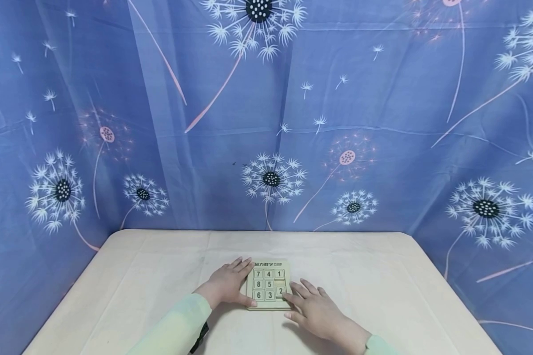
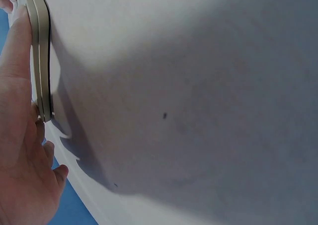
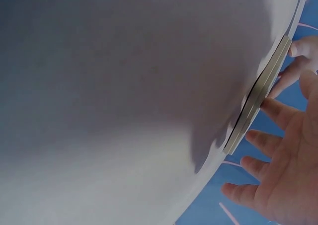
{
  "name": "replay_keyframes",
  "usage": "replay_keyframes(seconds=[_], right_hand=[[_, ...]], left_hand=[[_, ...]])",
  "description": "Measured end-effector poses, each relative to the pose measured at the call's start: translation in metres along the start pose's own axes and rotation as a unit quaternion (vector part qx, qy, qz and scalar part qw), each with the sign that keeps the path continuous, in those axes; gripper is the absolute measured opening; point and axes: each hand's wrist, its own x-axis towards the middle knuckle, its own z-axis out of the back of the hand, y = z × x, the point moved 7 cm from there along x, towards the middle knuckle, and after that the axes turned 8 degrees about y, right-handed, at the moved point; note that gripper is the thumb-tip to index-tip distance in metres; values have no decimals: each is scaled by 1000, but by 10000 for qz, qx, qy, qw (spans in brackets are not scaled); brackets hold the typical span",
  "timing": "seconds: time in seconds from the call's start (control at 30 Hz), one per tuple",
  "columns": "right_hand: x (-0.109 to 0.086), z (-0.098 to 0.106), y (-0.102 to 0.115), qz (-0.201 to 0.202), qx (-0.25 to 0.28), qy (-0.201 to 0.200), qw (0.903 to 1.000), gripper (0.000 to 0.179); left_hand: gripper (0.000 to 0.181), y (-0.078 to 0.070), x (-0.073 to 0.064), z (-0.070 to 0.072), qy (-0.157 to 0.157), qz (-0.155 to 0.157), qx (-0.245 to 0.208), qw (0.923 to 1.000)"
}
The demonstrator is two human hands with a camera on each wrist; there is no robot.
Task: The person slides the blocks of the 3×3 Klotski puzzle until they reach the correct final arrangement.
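Observation:
A square sliding number puzzle [image 1: 268,305] lies flat on the table, its tiles numbered 1 to 8 in a light frame. My left hand [image 1: 228,283] holds it by the left side, thumb at the near-left corner and fingers by the far-left corner. The 2 tile [image 1: 281,291] sits in the right column, a little out of line with the rows, with gaps above and below it. My right hand [image 1: 315,308] touches this tile with the index fingertip, its other fingers spread out. In the right wrist view, the puzzle's edge [image 3: 258,93] shows beside those fingers.
The pale table [image 1: 160,256] extends around the puzzle. Blue dandelion-print cloth [image 1: 222,187] hangs behind the table and at both sides. A black strap [image 1: 200,339] shows under the left forearm.

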Motion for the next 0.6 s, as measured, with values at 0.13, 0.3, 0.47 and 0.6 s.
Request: replay_keyframes(seconds=[0.13, 0.3, 0.47, 0.6], right_hand=[[1, 0, 0, -13, -11, 11, 10000, 57], [2, -1, -2, -44, 12, 14, 10000, 55], [5, -1, -3, -97, 79, 56, 9999, 56], [7, 2, -2, -110, 148, 50, 9998, 56]], left_hand=[[109, 1, 1, -1, 13, 23, 15, 10000], [109, 1, 1, -2, 31, 32, 42, 10000], [109, 1, 1, -2, 33, 25, 18, 10000], [109, 1, 1, -1, 21, 24, 11, 10000]])
